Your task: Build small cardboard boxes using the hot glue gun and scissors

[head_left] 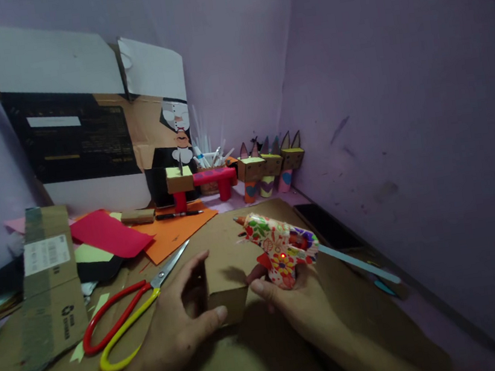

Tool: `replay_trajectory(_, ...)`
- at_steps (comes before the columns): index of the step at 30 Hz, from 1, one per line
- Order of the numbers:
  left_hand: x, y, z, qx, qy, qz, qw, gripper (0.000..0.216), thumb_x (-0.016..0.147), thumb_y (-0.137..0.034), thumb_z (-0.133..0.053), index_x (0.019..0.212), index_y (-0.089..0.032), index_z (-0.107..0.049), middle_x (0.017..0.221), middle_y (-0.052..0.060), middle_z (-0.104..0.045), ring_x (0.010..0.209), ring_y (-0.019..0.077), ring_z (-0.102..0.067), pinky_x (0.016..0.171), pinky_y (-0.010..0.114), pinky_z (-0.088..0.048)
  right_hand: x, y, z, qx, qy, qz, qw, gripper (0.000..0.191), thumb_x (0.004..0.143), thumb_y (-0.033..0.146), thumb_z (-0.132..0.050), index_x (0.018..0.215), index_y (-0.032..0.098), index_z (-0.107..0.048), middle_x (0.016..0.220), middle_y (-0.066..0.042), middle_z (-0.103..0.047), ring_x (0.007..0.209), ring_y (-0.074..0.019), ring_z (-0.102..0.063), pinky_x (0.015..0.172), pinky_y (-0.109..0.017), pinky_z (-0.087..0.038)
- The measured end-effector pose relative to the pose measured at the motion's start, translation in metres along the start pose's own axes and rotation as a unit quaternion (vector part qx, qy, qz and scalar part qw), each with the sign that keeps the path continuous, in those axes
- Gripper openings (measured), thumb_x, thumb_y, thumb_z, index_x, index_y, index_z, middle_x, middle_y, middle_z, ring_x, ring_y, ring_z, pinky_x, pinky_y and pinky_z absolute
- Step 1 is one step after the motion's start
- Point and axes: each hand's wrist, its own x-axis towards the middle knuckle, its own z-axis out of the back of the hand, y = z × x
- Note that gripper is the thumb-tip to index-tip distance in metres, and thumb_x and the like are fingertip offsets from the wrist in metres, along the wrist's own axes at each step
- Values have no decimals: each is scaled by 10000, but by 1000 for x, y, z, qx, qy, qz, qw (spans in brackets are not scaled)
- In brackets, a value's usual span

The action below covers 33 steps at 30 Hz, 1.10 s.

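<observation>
A small brown cardboard box [225,273] stands on the cardboard-covered table in front of me. My left hand [178,322] is closed around its left side, thumb on the near face and fingers along the far left edge. In my right hand [302,306] is a flower-patterned glue gun [278,245], its nozzle pointing left above the box and a small red light glowing on the grip. A pale glue stick [360,263] sticks out of the gun's back. My right thumb and fingertips are close to the box's right side; whether they touch it is unclear.
Scissors [152,289] with red and yellow handles lie left of my left hand. Beyond are a cardboard strip [51,290], red paper [110,234] and orange paper [176,231]. Box-headed paper-tube figures [252,169] and a pen holder [208,181] line the back; a flattened carton [81,140] leans there.
</observation>
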Motion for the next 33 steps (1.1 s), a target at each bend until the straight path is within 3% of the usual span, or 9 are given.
replay_trajectory(5,8,-5,9,-19,-116,22,993,841,636,-339,-761,1344,-157,-345,1345,165,-492,1168,318,-546,902,389,-520,1,-5,11,-60,7,28,998,288,653,402,-680,762,136,-699,604,-27,-658,361,-76,-422,360,-211,-367)
replay_trajectory(11,10,-4,15,5,-174,8,985,842,621,-286,-757,1350,-167,-354,1380,160,-453,1190,317,-524,961,433,-473,-8,-14,10,-101,80,43,991,346,725,431,-651,927,153,-686,784,-57,-684,505,-130,-534,456,-225,-444)
replay_trajectory(15,11,1,14,73,-209,7,975,864,614,-262,-762,1372,-187,-355,1398,152,-438,1203,324,-505,1002,475,-423,-15,-22,4,-72,131,32,988,238,705,395,-697,791,174,-674,674,-23,-641,605,-174,-580,608,-264,-505)
replay_trajectory(19,12,6,15,72,-201,5,977,870,607,-260,-768,1374,-194,-362,1392,150,-451,1207,334,-504,1016,491,-402,-17,-25,1,-44,179,17,983,248,739,432,-654,769,188,-688,748,-46,-677,664,-192,-615,721,-302,-519)
replay_trajectory(23,12,9,16,23,-149,20,988,873,629,-302,-752,1383,-165,-335,1391,166,-451,1255,342,-456,1031,488,-387,-11,-21,3,-71,134,41,988,308,729,390,-665,971,200,-688,988,-87,-697,897,-246,-632,801,-323,-505)
replay_trajectory(25,13,8,16,-7,-116,22,993,878,654,-348,-740,1387,-132,-307,1397,187,-435,1258,335,-454,1028,463,-397,-8,-22,5,-88,96,35,991,331,725,392,-670,994,199,-680,886,-69,-699,740,-216,-633,639,-284,-515)
replay_trajectory(28,13,5,14,-40,-103,30,993,856,679,-400,-720,1373,-112,-310,1383,201,-448,1234,330,-479,1012,436,-419,-5,-24,6,-77,76,16,994,335,741,433,-649,977,196,-677,588,11,-597,429,-120,-464,408,-217,-383)
replay_trajectory(30,13,2,12,-52,-113,31,992,823,674,-397,-722,1352,-123,-345,1373,189,-465,1226,334,-486,992,425,-438,-7,-25,7,-73,82,20,994,331,737,432,-655,978,206,-679,528,36,-543,398,-109,-417,396,-214,-356)
replay_trajectory(33,14,1,12,-70,-115,24,991,785,675,-346,-722,1339,-132,-362,1368,171,-474,1223,325,-488,970,401,-459,-12,-23,7,-101,110,37,988,284,730,376,-670,973,231,-690,644,1,-615,589,-177,-576,535,-250,-457)
